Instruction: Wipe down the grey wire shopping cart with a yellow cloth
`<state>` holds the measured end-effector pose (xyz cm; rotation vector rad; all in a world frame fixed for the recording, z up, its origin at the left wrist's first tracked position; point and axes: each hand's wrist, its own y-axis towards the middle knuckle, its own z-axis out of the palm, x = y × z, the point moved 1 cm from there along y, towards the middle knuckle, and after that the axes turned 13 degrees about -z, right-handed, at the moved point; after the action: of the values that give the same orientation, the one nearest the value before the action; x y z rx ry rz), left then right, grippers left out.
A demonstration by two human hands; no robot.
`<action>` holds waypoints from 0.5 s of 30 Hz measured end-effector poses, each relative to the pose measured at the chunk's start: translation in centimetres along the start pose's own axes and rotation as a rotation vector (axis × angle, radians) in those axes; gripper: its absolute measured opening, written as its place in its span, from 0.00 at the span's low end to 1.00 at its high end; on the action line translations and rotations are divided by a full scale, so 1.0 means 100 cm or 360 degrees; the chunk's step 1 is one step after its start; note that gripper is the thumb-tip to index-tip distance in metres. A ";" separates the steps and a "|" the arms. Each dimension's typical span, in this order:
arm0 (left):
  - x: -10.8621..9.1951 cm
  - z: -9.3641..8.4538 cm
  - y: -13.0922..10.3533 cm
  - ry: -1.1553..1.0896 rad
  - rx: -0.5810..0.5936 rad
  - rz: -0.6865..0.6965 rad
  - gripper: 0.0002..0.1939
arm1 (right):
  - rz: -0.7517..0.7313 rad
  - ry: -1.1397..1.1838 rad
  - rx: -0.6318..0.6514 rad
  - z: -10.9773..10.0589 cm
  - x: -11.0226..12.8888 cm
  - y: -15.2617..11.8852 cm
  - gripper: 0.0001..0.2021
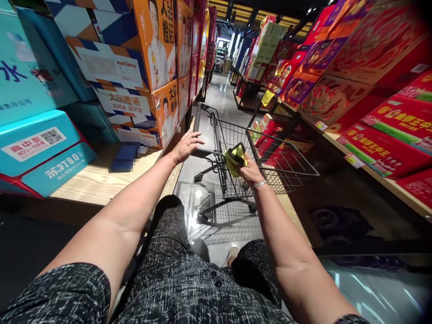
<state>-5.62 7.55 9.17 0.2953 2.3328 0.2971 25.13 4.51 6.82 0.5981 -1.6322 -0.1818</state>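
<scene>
A dark wire shopping cart (270, 153) stands in the aisle in front of me, turned at an angle. My left hand (187, 146) is stretched out at the near left end of the cart, beside its handle, fingers apart and holding nothing; whether it touches the cart is unclear. Bunched in my right hand (250, 171) is a yellow-green cloth (235, 159) with a dark edge. That hand, with a silver bracelet at its wrist, is over the cart's basket side.
On the left, a wooden shelf (97, 182) carries orange-and-white cartons (124, 103), teal boxes (50, 153) and a dark blue item (124, 157). Red gift boxes (388, 135) are stacked on the right shelf. The shiny floor (221, 92) runs ahead between the displays.
</scene>
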 end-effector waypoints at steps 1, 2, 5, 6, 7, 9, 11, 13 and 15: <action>-0.001 -0.003 -0.001 0.0012 -0.0036 -0.0053 0.20 | 0.0031 0.0190 -0.0089 0.001 0.004 -0.001 0.29; -0.005 -0.007 -0.002 0.0031 -0.0090 -0.0114 0.20 | 0.0041 0.0323 -0.0168 0.001 0.008 -0.002 0.31; -0.030 -0.012 -0.013 0.0103 -0.0363 -0.0217 0.21 | 0.0059 0.0525 -0.0301 0.004 0.020 -0.010 0.34; -0.042 -0.011 -0.020 0.0111 -0.0458 -0.0188 0.21 | 0.0080 0.0557 -0.0308 0.006 0.023 -0.015 0.34; -0.055 -0.007 -0.029 0.0087 -0.0533 -0.0127 0.21 | 0.0108 0.0582 -0.0301 0.008 0.025 -0.021 0.34; -0.080 0.008 -0.052 -0.0054 -0.0517 0.0022 0.20 | 0.0163 0.0616 -0.0281 0.015 0.028 -0.036 0.31; -0.096 0.034 -0.078 -0.0292 -0.0351 0.0011 0.27 | 0.0220 0.0630 -0.0282 0.022 0.027 -0.054 0.29; -0.100 0.065 -0.105 -0.0586 -0.0084 -0.0236 0.42 | 0.0288 0.0628 -0.0351 0.029 0.025 -0.074 0.27; -0.096 0.094 -0.128 -0.0875 0.0241 -0.0507 0.46 | 0.0359 0.0632 -0.0436 0.036 0.022 -0.092 0.27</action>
<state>6.11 -6.22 5.21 0.0601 1.8195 -0.1101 24.11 -5.15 4.07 0.2189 -1.2498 -0.1089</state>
